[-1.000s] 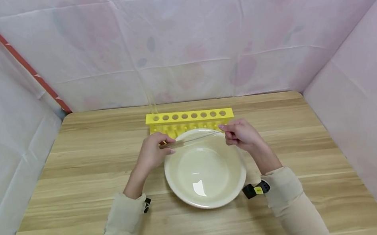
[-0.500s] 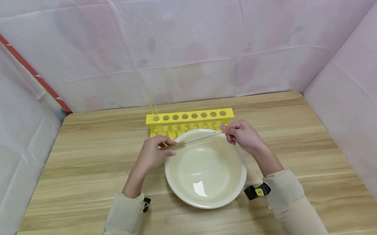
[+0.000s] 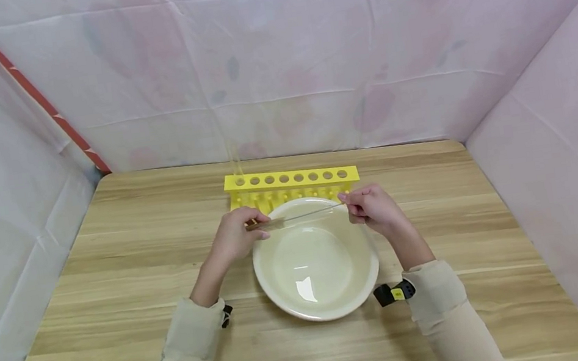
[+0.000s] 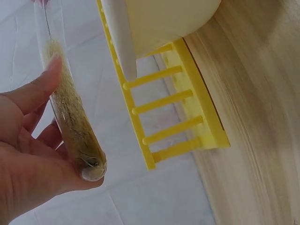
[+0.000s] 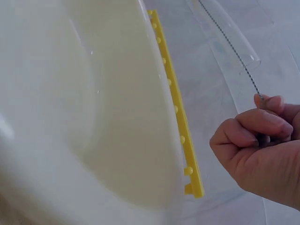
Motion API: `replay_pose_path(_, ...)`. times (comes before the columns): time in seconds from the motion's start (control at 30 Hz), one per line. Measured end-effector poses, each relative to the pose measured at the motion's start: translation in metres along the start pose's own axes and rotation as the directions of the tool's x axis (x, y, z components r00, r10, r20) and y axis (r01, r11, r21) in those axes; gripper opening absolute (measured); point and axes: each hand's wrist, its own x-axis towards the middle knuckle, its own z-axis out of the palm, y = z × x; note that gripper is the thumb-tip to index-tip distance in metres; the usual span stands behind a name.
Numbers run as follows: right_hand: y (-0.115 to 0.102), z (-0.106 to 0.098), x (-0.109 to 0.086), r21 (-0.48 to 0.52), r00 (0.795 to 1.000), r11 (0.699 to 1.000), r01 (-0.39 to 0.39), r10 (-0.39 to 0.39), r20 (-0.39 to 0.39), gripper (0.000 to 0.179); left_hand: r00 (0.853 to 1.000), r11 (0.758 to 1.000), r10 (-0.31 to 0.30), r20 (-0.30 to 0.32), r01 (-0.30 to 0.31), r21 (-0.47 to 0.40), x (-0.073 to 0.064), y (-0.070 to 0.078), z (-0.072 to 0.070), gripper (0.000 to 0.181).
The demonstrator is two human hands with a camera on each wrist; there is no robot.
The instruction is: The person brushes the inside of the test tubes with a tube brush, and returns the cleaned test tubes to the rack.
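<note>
My left hand holds a clear glass test tube near its rounded end, thumb along one side. Inside the tube, the tan bristles of a test tube brush reach close to that end. My right hand pinches the brush's twisted wire handle just outside the tube's mouth, with the other fingers curled. Tube and brush lie almost level, tilted slightly up to the right in the head view, above the far part of a cream basin. Clear liquid appears to be in the basin, with a bright reflection.
Behind the basin stands a yellow test tube rack with a row of holes. Another clear tube stands upright in its leftmost hole. All rest on a wooden table, with patterned cloth walls at the back and sides.
My right hand has shifted very slightly to the right with the brush handle, and the bristles sit slightly differently in the tube. The left hand stays nearly still; basin and rack are unchanged.
</note>
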Motion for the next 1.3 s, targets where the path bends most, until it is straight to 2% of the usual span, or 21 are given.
replay_pose_path(0.1,-0.002,0.000,0.001,0.129,0.995,0.987,-0.099,0.095,0.035,0.046,0.999,0.999,0.032,-0.032,-0.031,0.034,0.000,0.001,0.002,0.017)
replay_pose_path(0.23,-0.005,0.000,0.001,0.261,0.979,0.945,-0.198,0.175,0.108,0.046,0.996,0.995,0.064,-0.067,-0.059,0.079,-0.001,0.002,0.003,0.017)
replay_pose_path(0.3,-0.007,0.000,0.001,0.292,0.975,0.931,-0.216,0.188,0.122,0.045,0.995,0.994,0.074,-0.072,-0.068,0.085,-0.001,0.002,0.003,0.017)
replay_pose_path(0.37,-0.007,0.000,0.000,0.291,0.978,0.936,-0.200,0.174,0.112,0.045,0.995,0.995,0.078,-0.067,-0.073,0.073,-0.001,0.001,0.003,0.017)
replay_pose_path(0.43,-0.007,0.001,-0.001,0.226,0.990,0.965,-0.135,0.122,0.070,0.045,0.996,0.997,0.069,-0.051,-0.067,0.040,-0.001,0.000,0.001,0.017)
replay_pose_path(0.5,-0.006,0.001,-0.001,0.087,0.999,0.996,-0.028,0.025,0.035,0.045,0.998,0.998,0.057,-0.030,-0.057,-0.004,0.000,-0.001,-0.001,0.017)
replay_pose_path(0.53,-0.005,0.001,-0.002,-0.001,0.999,1.000,0.029,-0.029,0.018,0.044,0.999,0.999,0.043,-0.021,-0.044,-0.028,0.000,-0.002,-0.003,0.017)
replay_pose_path(0.6,-0.004,0.000,-0.003,-0.181,0.992,0.975,0.126,-0.129,-0.004,0.043,1.000,0.998,0.023,-0.003,-0.023,-0.066,0.001,-0.003,-0.005,0.016)
replay_pose_path(0.7,-0.005,-0.001,-0.004,-0.360,0.975,0.910,0.206,-0.221,-0.001,0.042,1.000,0.994,0.009,0.016,-0.007,-0.105,0.003,-0.004,-0.009,0.016)
replay_pose_path(0.8,-0.005,-0.002,-0.005,-0.426,0.963,0.868,0.254,-0.269,0.026,0.042,0.999,0.992,0.009,0.031,-0.005,-0.125,0.005,-0.004,-0.011,0.016)
replay_pose_path(0.93,-0.004,-0.004,-0.005,-0.433,0.948,0.848,0.307,-0.310,0.064,0.040,0.999,0.990,-0.004,0.049,0.011,-0.144,0.005,-0.005,-0.013,0.017)
replay_pose_path(1.0,-0.004,-0.003,-0.005,-0.421,0.950,0.855,0.303,-0.306,0.062,0.041,0.998,0.989,-0.013,0.057,0.021,-0.145,0.005,-0.005,-0.013,0.016)
replay_pose_path(1.07,-0.004,-0.002,-0.004,-0.368,0.960,0.889,0.273,-0.275,0.049,0.042,0.998,0.991,-0.017,0.057,0.024,-0.131,0.005,-0.005,-0.011,0.016)
replay_pose_path(1.2,-0.004,-0.002,-0.002,-0.131,0.992,0.983,0.130,-0.128,0.023,0.043,1.000,0.999,-0.008,0.025,0.009,-0.050,0.004,-0.002,-0.007,0.015)
replay_pose_path(1.23,-0.005,-0.002,-0.002,-0.060,0.996,0.994,0.088,-0.086,0.021,0.044,1.000,1.000,-0.005,0.015,0.005,-0.027,0.004,-0.001,-0.006,0.015)
replay_pose_path(1.3,-0.006,-0.003,-0.002,0.038,1.000,0.999,0.012,-0.012,0.019,0.046,1.000,1.000,0.001,-0.001,-0.001,0.008,0.004,0.002,-0.005,0.015)
